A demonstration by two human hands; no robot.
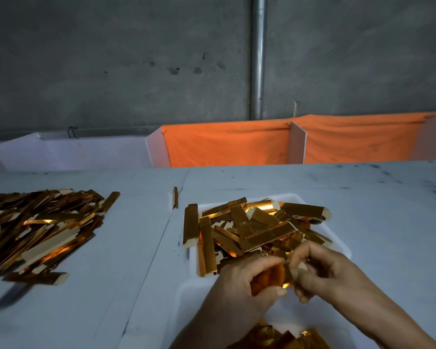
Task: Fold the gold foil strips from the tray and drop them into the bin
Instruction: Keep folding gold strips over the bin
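Observation:
A white tray point(337, 238) in the middle of the table holds several flat gold foil strips point(259, 222). Just in front of it, my left hand point(242, 290) and my right hand point(322, 270) both pinch one gold foil strip point(286, 274) between fingers and thumbs, over the tray's near edge. Below my hands a white bin point(184, 306) shows at the frame's bottom, with several gold pieces point(282, 337) lying in it.
A large loose heap of gold strips point(40, 227) covers the table's left side. One strip point(176, 196) stands alone behind the tray. White dividers and orange cloth point(227, 144) line the table's far edge against a grey wall.

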